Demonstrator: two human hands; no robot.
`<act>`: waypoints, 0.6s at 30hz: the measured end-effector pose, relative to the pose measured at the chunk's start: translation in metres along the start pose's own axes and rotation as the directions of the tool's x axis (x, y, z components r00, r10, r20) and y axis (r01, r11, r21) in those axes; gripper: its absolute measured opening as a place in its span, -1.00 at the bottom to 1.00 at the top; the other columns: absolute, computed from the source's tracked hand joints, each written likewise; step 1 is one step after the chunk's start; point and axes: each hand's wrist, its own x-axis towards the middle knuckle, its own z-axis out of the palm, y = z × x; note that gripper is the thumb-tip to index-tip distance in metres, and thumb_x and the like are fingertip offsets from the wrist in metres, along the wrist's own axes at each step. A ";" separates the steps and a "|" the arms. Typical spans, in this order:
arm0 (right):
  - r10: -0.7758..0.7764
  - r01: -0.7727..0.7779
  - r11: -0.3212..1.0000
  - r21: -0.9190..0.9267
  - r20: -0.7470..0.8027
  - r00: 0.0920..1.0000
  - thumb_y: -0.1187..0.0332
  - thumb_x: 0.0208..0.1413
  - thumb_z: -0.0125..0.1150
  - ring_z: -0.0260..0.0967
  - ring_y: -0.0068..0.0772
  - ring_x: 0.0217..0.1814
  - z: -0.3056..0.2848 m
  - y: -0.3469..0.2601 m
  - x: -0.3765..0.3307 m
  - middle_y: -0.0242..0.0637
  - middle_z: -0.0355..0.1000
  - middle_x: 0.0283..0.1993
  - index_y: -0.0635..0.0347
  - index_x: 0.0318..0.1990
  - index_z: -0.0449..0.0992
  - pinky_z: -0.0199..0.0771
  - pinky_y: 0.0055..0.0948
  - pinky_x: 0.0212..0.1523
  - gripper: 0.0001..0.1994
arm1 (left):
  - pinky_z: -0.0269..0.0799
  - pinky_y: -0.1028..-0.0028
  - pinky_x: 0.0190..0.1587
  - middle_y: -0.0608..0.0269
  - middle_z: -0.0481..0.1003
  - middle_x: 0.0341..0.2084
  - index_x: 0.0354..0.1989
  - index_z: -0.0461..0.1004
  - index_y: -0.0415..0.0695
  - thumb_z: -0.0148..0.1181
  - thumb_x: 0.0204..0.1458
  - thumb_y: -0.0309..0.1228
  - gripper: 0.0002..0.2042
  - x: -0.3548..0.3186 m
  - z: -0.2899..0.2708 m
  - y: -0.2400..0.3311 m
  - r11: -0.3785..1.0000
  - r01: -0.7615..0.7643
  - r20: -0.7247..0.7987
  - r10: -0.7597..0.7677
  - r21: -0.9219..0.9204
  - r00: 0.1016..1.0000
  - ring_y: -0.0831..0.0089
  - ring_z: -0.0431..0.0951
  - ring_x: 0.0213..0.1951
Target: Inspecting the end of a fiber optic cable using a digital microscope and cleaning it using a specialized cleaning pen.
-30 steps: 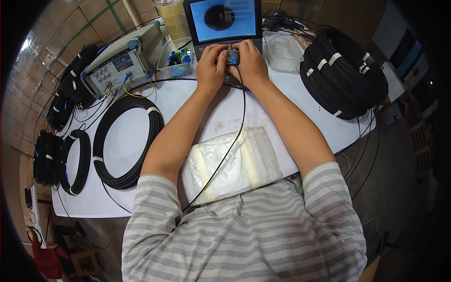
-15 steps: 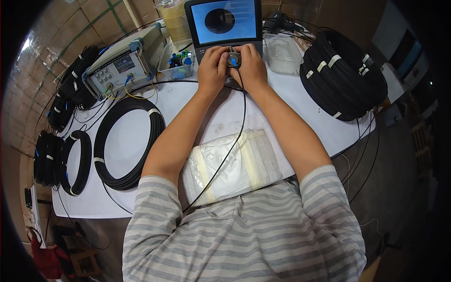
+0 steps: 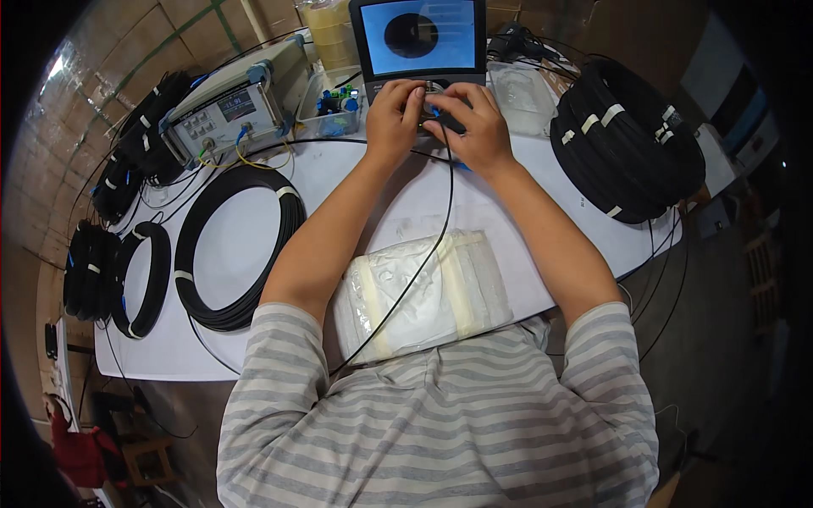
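Head view shows both hands together at the base of the screen unit (image 3: 421,51). The left hand (image 3: 392,118) has its fingers curled down onto the small port block under the screen, holding it. The right hand (image 3: 474,127) pinches a blue connector (image 3: 434,111) between thumb and forefinger, at the end of a thin black cable (image 3: 423,262). This cable runs from the fingers down between the forearms, over a white plastic bag (image 3: 423,292) (it lies at the near table edge), and out of sight under the striped shirt.

To do this step well, I judge the connector must stay straight in line with the port, and the left hand should keep the block from sliding. The cable needs slack, no sharp bend near the fingers. The dark round picture on the screen can serve as a check.

Further out, a black coil (image 3: 237,245) lies flat on the white table (image 3: 330,182) to the left, and a grey meter (image 3: 233,110) stands behind it. A thick stack of coils (image 3: 627,140) sits to the right, well apart from the hands. A clear tray (image 3: 334,102) with small coloured parts is just beside the left hand.
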 end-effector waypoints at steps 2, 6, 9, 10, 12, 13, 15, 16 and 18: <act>-0.078 0.078 0.997 0.017 -0.015 0.997 0.42 -0.09 0.47 0.38 -0.34 -0.22 -0.005 -0.005 0.006 -0.39 0.50 -0.25 0.02 -0.25 0.70 0.46 -0.41 -0.22 -0.81 | 0.45 0.43 -0.20 0.15 0.58 -0.31 -0.17 0.64 -0.17 0.17 0.22 -0.32 -0.80 0.009 0.002 0.004 0.992 0.113 -0.005 -0.114 -0.050 0.994 0.31 0.58 -0.25; -0.084 0.082 0.990 0.112 0.013 0.996 0.45 -0.08 0.46 0.39 -0.33 -0.25 -0.003 -0.016 0.011 -0.41 0.49 -0.34 0.02 -0.23 0.70 0.46 -0.41 -0.23 -0.80 | 0.45 0.47 -0.17 0.16 0.62 -0.32 -0.14 0.63 -0.21 0.16 0.25 -0.28 -0.75 0.036 -0.010 0.011 0.975 0.143 -0.108 -0.163 -0.170 0.981 0.45 0.58 -0.28; -0.131 0.118 0.952 0.284 0.027 0.991 0.51 -0.07 0.45 0.44 -0.31 -0.28 0.000 -0.035 0.021 -0.35 0.55 -0.34 0.08 -0.22 0.69 0.46 -0.41 -0.26 -0.78 | 0.47 0.49 -0.15 0.18 0.65 -0.32 -0.15 0.64 -0.24 0.15 0.25 -0.27 -0.73 0.055 -0.037 0.019 0.948 0.171 -0.105 -0.205 -0.268 0.973 0.49 0.60 -0.26; -0.120 0.096 0.945 0.314 0.057 0.991 0.46 -0.02 0.41 0.51 -0.31 -0.30 -0.001 -0.033 0.022 -0.32 0.58 -0.34 0.09 -0.20 0.68 0.51 -0.40 -0.25 -0.81 | 0.47 0.52 -0.14 0.16 0.66 -0.31 -0.14 0.64 -0.25 0.16 0.23 -0.30 -0.74 0.063 -0.044 0.023 0.950 0.160 -0.088 -0.189 -0.268 0.978 0.49 0.61 -0.25; 0.025 -0.069 0.929 0.365 0.123 0.992 0.50 0.04 0.38 0.56 -0.27 -0.28 0.002 -0.038 0.019 -0.25 0.61 -0.29 0.12 -0.17 0.67 0.52 -0.42 -0.23 -0.82 | 0.48 0.52 -0.15 0.16 0.67 -0.31 -0.16 0.64 -0.26 0.15 0.21 -0.34 -0.75 0.070 -0.064 0.025 0.938 0.259 -0.076 -0.283 -0.232 0.956 0.47 0.62 -0.25; 0.095 -0.142 0.912 0.384 0.140 0.986 0.51 0.06 0.37 0.57 -0.26 -0.27 0.003 -0.036 0.019 -0.23 0.61 -0.28 0.13 -0.16 0.66 0.53 -0.43 -0.22 -0.82 | 0.49 0.51 -0.15 0.16 0.67 -0.32 -0.17 0.64 -0.27 0.15 0.20 -0.35 -0.76 0.074 -0.070 0.029 0.921 0.312 -0.076 -0.337 -0.233 0.938 0.47 0.63 -0.25; 0.033 -0.055 0.927 0.371 0.065 0.997 0.51 0.07 0.35 0.58 -0.27 -0.25 0.015 -0.036 0.021 -0.23 0.62 -0.27 0.13 -0.15 0.66 0.53 -0.44 -0.21 -0.82 | 0.43 0.56 -0.28 0.31 0.63 -0.30 -0.09 0.64 -0.18 0.10 0.22 -0.36 -0.76 0.072 -0.098 0.017 0.937 0.327 -0.091 -0.339 -0.125 0.936 0.61 0.52 -0.29; 0.026 -0.059 0.938 0.342 0.102 0.995 0.54 0.13 0.28 0.59 -0.28 -0.19 0.017 -0.035 0.020 -0.23 0.62 -0.20 0.12 -0.07 0.64 0.53 -0.45 -0.18 -0.77 | 0.45 0.55 -0.25 0.30 0.64 -0.29 -0.06 0.63 -0.19 0.10 0.21 -0.37 -0.75 0.067 -0.106 0.013 0.944 0.328 -0.117 -0.330 -0.034 0.937 0.59 0.53 -0.28; 0.000 -0.057 0.912 0.406 0.139 0.990 0.56 0.15 0.24 0.59 -0.28 -0.15 0.032 -0.044 0.022 -0.23 0.62 -0.17 0.11 -0.01 0.62 0.52 -0.46 -0.14 -0.74 | 0.52 0.36 -0.12 0.04 0.65 -0.30 -0.07 0.62 -0.23 0.18 0.04 -0.35 -0.68 0.047 -0.121 -0.011 0.931 0.357 -0.219 -0.335 0.070 0.916 0.24 0.66 -0.28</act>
